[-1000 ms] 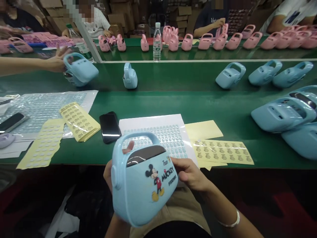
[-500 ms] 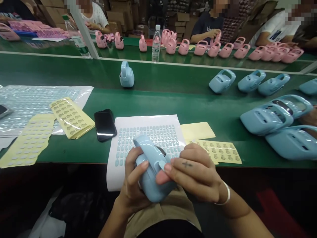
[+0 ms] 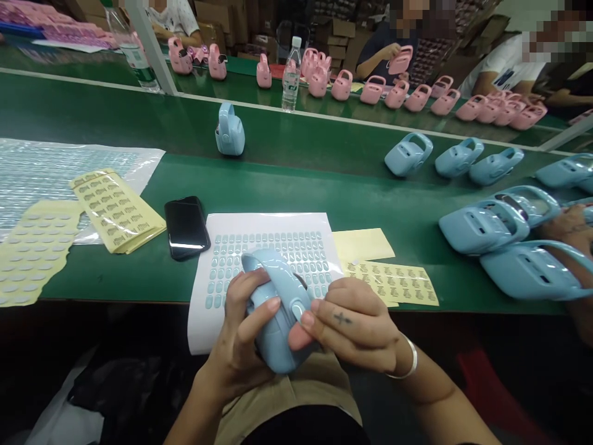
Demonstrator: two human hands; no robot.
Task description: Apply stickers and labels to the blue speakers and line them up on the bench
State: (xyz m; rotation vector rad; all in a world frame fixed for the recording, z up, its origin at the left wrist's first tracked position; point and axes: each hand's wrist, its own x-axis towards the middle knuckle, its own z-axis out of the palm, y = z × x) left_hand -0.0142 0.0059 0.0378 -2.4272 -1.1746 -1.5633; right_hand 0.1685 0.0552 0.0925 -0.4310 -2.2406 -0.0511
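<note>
My left hand (image 3: 248,337) is wrapped round a glossy light-blue casing with a carry handle (image 3: 278,334), tilted above my lap. At the end of its handle sits a small pale-blue oval sticker (image 3: 298,310). The bunched fingertips of my right hand (image 3: 354,324) pinch at the lower edge of that oval, against the casing. A pink cover, perhaps a finger cot (image 3: 299,337), shows on a right-hand digit. Beneath the casing lies a white sheet with rows of similar oval stickers (image 3: 269,228), partly hidden by the hands.
A black phone (image 3: 187,227) and yellow label sheets (image 3: 115,213) lie left; another label sheet (image 3: 403,284) lies right. Several blue casings (image 3: 482,225) stand right, near another person's hand (image 3: 572,228). Beyond the divider are pink casings (image 3: 373,91), a water bottle (image 3: 291,77) and co-workers.
The oval sticker looks flatter against the handle's end, with my right fingertips still at it. The view has shifted and tilted slightly. Across the table, a co-worker's hand has raised a pink casing.
</note>
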